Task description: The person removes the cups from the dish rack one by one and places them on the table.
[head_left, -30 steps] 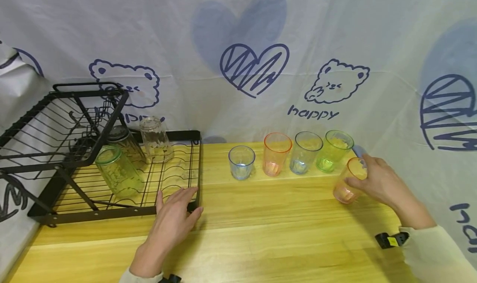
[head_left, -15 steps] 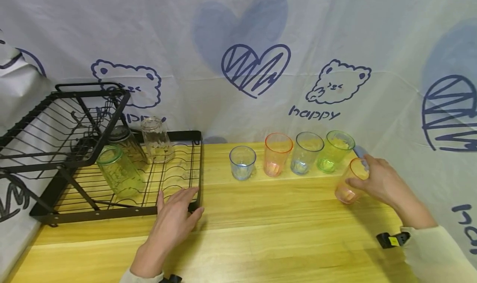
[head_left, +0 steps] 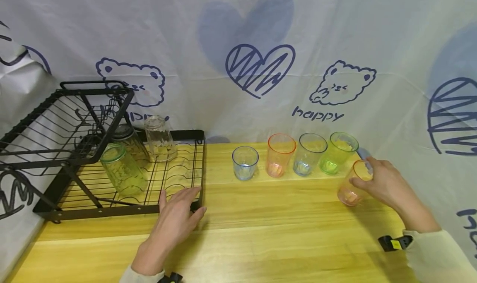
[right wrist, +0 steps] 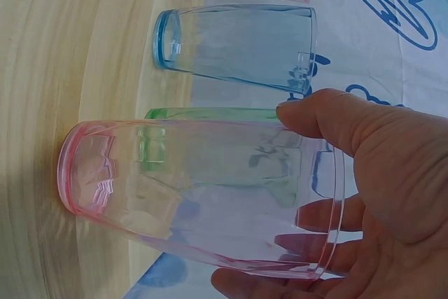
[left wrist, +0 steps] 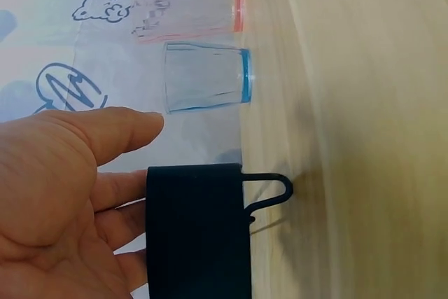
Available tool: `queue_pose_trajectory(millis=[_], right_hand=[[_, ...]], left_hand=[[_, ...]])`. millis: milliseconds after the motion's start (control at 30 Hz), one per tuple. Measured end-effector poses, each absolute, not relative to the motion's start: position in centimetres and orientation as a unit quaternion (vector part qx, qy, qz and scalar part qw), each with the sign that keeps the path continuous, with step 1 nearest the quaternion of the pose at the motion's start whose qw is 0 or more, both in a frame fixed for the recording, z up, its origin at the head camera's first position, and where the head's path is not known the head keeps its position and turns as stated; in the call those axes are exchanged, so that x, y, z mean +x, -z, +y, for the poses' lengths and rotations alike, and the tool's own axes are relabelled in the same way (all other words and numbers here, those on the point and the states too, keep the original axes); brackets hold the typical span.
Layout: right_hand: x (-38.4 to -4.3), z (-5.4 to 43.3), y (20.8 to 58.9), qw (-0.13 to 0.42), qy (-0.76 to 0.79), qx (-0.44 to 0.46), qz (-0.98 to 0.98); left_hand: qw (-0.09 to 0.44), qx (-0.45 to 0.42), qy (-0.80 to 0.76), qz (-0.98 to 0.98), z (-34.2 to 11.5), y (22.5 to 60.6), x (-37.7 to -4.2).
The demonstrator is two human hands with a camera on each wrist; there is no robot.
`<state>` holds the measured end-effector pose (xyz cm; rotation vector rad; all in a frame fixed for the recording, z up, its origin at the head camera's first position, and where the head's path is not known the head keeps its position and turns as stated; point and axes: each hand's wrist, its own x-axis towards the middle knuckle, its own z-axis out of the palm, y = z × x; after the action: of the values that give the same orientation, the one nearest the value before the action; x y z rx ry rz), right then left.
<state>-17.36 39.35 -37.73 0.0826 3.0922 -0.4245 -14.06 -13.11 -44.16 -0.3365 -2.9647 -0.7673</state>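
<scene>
My right hand (head_left: 387,185) grips a pink tumbler (head_left: 347,190) near its rim, thumb on one side and fingers round the other. That tumbler stands upright at the right end of a row of glasses, a little in front of them. In the right wrist view a green tumbler (right wrist: 152,141) shows partly through it, with a blue tumbler (right wrist: 231,43) beyond. My left hand (head_left: 173,217) rests at the front right corner of a black dish rack (head_left: 112,212), thumb out to the side. Its fingers are partly hidden behind the rack's black rim (left wrist: 199,229) in the left wrist view.
Along the back of the wooden table (head_left: 268,241) stand a short blue glass (head_left: 244,169), an orange-rimmed tumbler (head_left: 279,161), a blue-rimmed tumbler and a green one. Upside down in the rack are a green glass (head_left: 124,171), a dark glass and a clear glass (head_left: 159,140). Patterned cloth hangs behind.
The head view has shifted slightly, so everything sits a little further right in it. Both hands keep their places, the right one still on the pink tumbler.
</scene>
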Motion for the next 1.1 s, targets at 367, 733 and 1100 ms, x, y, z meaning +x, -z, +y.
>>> queue_pose_trajectory(millis=[367, 733, 1100], right_hand=[[-17.1, 39.9, 37.7, 0.007, 0.139, 0.031, 0.990], [-17.0, 39.9, 37.7, 0.003, 0.142, 0.034, 0.989], [-17.2, 39.5, 38.2, 0.001, 0.148, 0.032, 0.989]], left_hand=[[0.036, -0.104, 0.265, -0.958, -16.0, 40.4, -18.1], [0.096, -0.072, 0.214, -0.969, -19.8, 35.1, -26.2], [0.033, -0.088, 0.134, -0.987, -21.3, 34.6, -31.5]])
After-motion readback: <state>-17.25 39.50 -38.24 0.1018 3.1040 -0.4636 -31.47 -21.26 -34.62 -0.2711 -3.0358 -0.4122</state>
